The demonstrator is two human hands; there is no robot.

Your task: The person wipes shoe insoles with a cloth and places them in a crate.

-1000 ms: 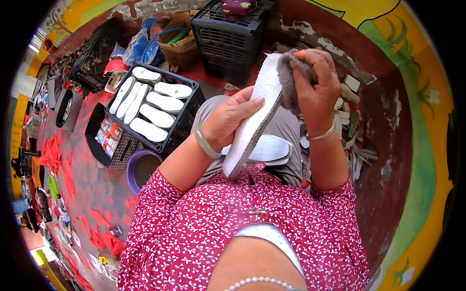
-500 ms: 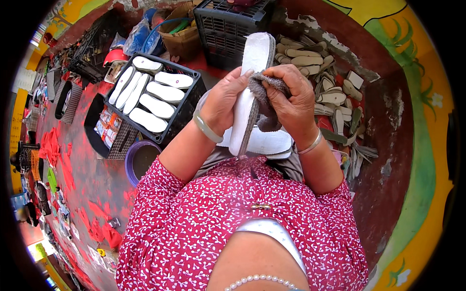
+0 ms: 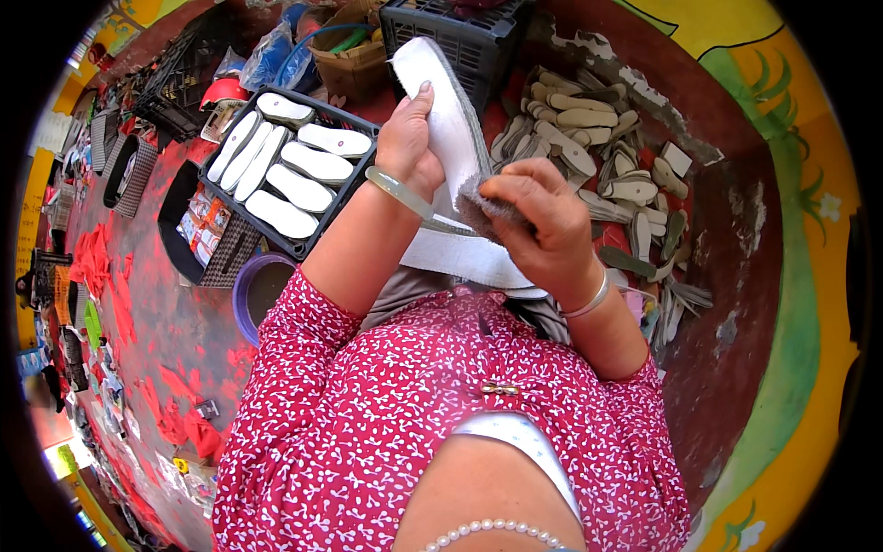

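My left hand (image 3: 410,147) grips a white layered shoe sole (image 3: 441,110) by its left edge, thumb on the white face, with the sole tilted up and away. Bunched in my right hand (image 3: 552,225) is a grey-brown cloth (image 3: 489,210), pressed to the sole's lower right edge. Below them, across my lap, lie more white soles (image 3: 464,258), partly hidden by my hands and the cloth.
A black crate (image 3: 354,177) at the left holds several white soles. In front of it stand a purple basin (image 3: 241,299) and a checked box (image 3: 216,262) of packets. Heaped soles (image 3: 589,120) lie at the right by the wall. Another dark crate (image 3: 451,46) stands behind.
The sole has tilted leftward at its top, and my left hand has moved up and left. My right hand has brought the cloth lower, down the sole's right edge.
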